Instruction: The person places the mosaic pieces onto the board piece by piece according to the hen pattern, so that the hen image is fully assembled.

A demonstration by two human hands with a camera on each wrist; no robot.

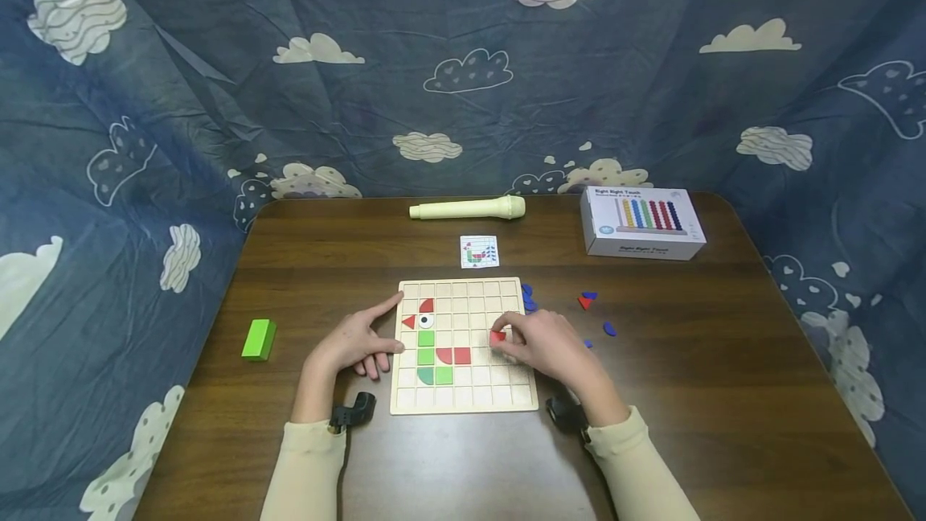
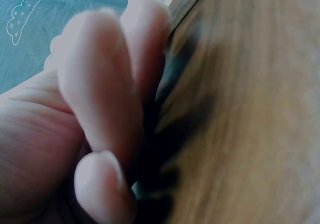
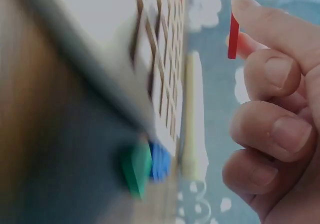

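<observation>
A wooden grid board [image 1: 481, 399] lies flat on the table. My left hand [image 1: 350, 342] rests at its left edge, thumb and index finger stretched out to touch the rim. Over the right part of the grid, my right hand [image 1: 546, 344] pinches a thin red tile [image 3: 233, 38] between thumb and index finger; it shows edge-on in the right wrist view. In the board's cells sit a round eye tile [image 1: 426, 320], a red triangle [image 1: 408, 322], a red square tile [image 1: 462, 356], red quarter-rounds, several green tiles [image 1: 425, 338]. A small printed card [image 1: 480, 252] lies behind the board.
Blue pieces [image 1: 527, 296] lie by the board's right edge. More loose blue pieces and a red triangle [image 1: 584, 304] are farther right. A green block [image 1: 258, 340] stands at left; at the back are a pale yellow toy microphone [image 1: 466, 208] and an abacus box [image 1: 640, 248].
</observation>
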